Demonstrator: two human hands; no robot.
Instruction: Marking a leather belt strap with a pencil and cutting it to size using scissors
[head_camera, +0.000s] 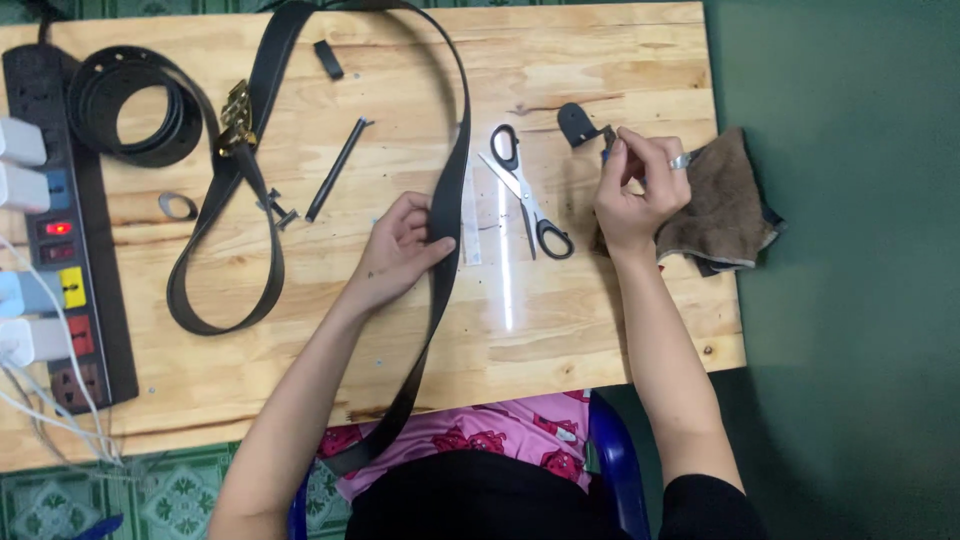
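Note:
A long black leather belt (452, 190) runs from the table's far edge down over the near edge to my lap. My left hand (400, 250) pinches this belt near mid-table, thumb on top. My right hand (637, 185) is raised over the table's right side, fingers closed on a small thin object with a blue tip, next to a short black leather tab (575, 124). Black-handled scissors (527, 195) lie between my hands. A clear ruler (468, 225) lies just right of the belt.
A coiled black belt (135, 105) and a looped belt with a gold buckle (236, 115) lie at the left. A black rod (335, 170), a small leather loop (178, 206), a brown cloth (722, 205) and a power strip (60, 230) with plugs are on the wooden table (560, 330).

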